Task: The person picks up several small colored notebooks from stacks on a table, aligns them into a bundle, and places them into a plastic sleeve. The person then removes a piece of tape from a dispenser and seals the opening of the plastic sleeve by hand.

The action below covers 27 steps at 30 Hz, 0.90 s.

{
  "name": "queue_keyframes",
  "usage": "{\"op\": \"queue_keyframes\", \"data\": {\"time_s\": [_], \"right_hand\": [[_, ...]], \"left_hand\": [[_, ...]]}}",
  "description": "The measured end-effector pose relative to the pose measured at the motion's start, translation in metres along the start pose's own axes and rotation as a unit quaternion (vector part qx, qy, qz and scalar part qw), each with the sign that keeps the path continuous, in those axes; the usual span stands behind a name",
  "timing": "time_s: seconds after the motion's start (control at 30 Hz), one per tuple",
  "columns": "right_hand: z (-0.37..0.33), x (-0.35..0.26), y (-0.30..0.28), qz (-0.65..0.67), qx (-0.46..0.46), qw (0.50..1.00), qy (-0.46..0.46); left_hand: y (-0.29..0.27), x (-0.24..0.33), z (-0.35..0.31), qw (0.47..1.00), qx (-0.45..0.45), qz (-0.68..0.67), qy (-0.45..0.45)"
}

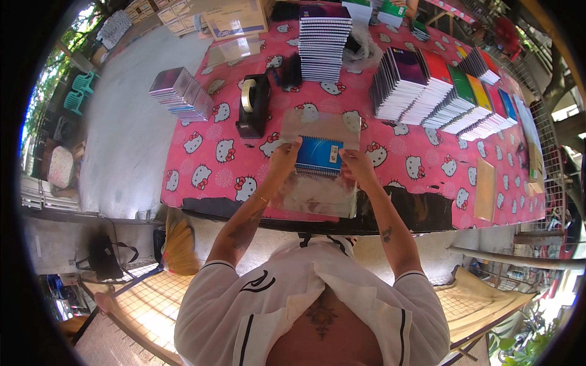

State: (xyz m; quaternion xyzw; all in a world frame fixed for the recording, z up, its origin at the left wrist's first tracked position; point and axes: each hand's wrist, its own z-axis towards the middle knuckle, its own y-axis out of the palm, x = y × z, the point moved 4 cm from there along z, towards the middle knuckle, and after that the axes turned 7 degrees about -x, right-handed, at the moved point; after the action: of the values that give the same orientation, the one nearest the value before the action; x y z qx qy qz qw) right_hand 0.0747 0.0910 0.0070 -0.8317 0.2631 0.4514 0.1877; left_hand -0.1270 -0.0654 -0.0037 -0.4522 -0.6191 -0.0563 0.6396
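Between my hands is a small stack of spiral notebooks with a blue cover on top and a pale label at its right side. My left hand grips the stack's left edge, thumb on the cover. At the right edge, my right hand holds it too, fingers partly hidden. Beneath lies a clear plastic sheet on the pink patterned tablecloth. Left of the sheet stands a black tape dispenser with a roll of tape.
A tall notebook stack rises beyond my hands. Several colourful notebook stacks fill the right side. One wrapped-looking stack sits at the table's left edge. Cardboard boxes are at the back; a broom stands below the table's left end.
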Motion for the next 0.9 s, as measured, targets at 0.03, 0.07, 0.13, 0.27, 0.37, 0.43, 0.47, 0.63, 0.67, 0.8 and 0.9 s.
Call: {"op": "queue_keyframes", "data": {"time_s": [0.03,0.07,0.13,0.27,0.37,0.43,0.47,0.63,0.67,0.8,0.9], "right_hand": [[-0.002,0.002,-0.001,0.026,-0.01,0.999,-0.015],[0.0,0.005,-0.002,0.052,-0.024,0.998,-0.03],[0.0,0.011,-0.003,0.083,-0.025,0.995,-0.046],[0.001,0.021,-0.007,0.143,0.005,0.989,-0.039],[-0.012,0.031,-0.02,-0.005,-0.006,0.994,-0.111],[-0.035,0.032,-0.015,-0.211,-0.031,0.942,-0.261],[-0.054,0.033,-0.002,-0.325,-0.055,0.872,-0.362],[-0.056,0.042,0.007,-0.385,-0.062,0.856,-0.341],[-0.056,0.038,0.009,-0.364,-0.055,0.871,-0.325],[-0.064,0.028,0.011,-0.363,-0.09,0.88,-0.294],[-0.06,0.037,0.009,-0.354,-0.079,0.885,-0.291]], "left_hand": [[0.003,-0.008,0.004,0.996,-0.039,-0.077,-0.029],[0.003,-0.017,0.008,0.984,-0.076,-0.152,-0.06],[0.003,-0.024,0.009,0.952,-0.125,-0.259,-0.102],[-0.001,-0.013,-0.001,0.918,-0.119,-0.352,-0.141],[-0.025,-0.026,-0.019,0.983,-0.066,-0.168,-0.013],[-0.04,-0.043,-0.041,0.975,-0.184,0.01,0.123],[-0.042,-0.048,-0.056,0.928,-0.315,0.087,0.178],[-0.043,-0.032,-0.066,0.885,-0.257,0.193,0.337],[-0.043,-0.032,-0.061,0.892,-0.264,0.186,0.315],[-0.049,-0.036,-0.057,0.91,-0.363,0.079,0.184],[-0.047,-0.032,-0.057,0.9,-0.386,0.089,0.179]]}}
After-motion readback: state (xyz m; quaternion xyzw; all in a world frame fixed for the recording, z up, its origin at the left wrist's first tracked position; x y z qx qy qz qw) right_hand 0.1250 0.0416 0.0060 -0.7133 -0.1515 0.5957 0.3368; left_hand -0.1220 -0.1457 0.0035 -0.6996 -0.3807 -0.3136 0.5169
